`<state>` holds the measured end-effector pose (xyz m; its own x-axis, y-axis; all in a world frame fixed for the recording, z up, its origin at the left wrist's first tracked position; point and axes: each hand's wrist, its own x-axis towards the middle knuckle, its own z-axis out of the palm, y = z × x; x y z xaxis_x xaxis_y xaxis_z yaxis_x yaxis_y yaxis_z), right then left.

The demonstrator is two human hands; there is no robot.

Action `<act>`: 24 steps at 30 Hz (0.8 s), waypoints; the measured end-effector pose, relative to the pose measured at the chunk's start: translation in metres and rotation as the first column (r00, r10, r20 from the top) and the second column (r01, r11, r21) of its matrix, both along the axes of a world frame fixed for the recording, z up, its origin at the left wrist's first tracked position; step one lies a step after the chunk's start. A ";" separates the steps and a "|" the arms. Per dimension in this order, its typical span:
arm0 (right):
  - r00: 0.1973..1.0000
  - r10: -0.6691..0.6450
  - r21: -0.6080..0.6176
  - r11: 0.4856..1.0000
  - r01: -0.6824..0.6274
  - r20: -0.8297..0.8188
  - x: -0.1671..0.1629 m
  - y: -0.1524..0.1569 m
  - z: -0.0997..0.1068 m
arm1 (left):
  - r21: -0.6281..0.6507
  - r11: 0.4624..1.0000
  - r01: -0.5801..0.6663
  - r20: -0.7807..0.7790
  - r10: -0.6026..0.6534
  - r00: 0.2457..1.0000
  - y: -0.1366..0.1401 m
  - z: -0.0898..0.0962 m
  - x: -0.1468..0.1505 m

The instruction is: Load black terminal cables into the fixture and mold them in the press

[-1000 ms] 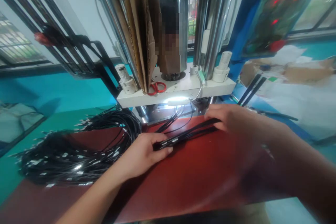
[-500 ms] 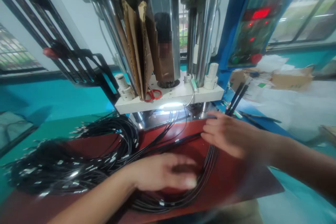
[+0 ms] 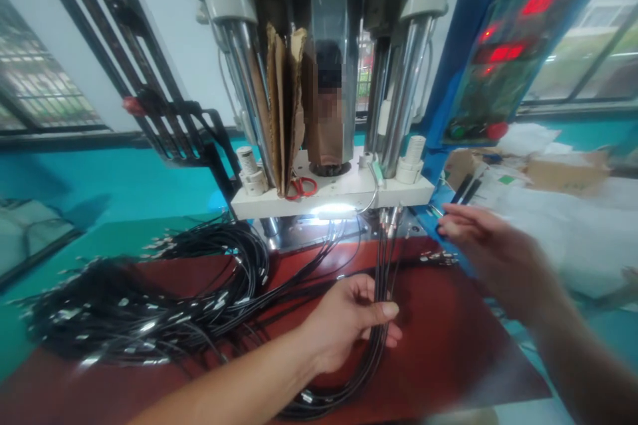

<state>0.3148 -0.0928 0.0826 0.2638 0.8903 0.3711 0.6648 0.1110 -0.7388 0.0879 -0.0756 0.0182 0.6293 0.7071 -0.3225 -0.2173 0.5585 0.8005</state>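
Note:
My left hand point(image 3: 356, 315) is closed round a bundle of thin black cables point(image 3: 383, 279), thumb across the front. The bundle stands upright above the fist, its metal-tipped ends point(image 3: 391, 220) near the press's lower edge; below, it curves away to the left. My right hand point(image 3: 481, 232) is at the right edge of the red board, fingers drawn together and slightly blurred. A small dark piece shows at its fingertips, too unclear to name. More cables with metal ends point(image 3: 438, 257) lie across the red board point(image 3: 438, 332).
A large heap of black cables point(image 3: 124, 305) covers the left side. Behind stands a press with a white plate point(image 3: 333, 196), red-handled scissors point(image 3: 302, 187) and folded cardboard point(image 3: 284, 113). At right are a blue control panel point(image 3: 498, 66) and white bags point(image 3: 558, 212).
My left hand has closed round the cable bundle and raised its ends upright. My right hand has left the cables and moved right, towards the board's edge. The view has shifted slightly.

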 end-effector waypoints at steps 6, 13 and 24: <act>0.602 0.275 -0.001 0.909 -0.416 -0.749 -0.013 0.047 -0.026 | 0.017 1.000 -0.006 -0.007 0.006 1.000 -0.001 -0.006 0.005; 0.671 0.340 0.116 0.927 -0.356 -0.659 -0.031 0.053 -0.021 | 0.014 0.999 -0.031 0.011 0.031 0.999 -0.003 -0.012 0.006; 0.644 0.227 0.110 0.970 -0.218 -0.731 -0.029 0.066 -0.039 | 0.038 0.999 -0.010 0.012 0.009 1.000 0.003 -0.006 0.008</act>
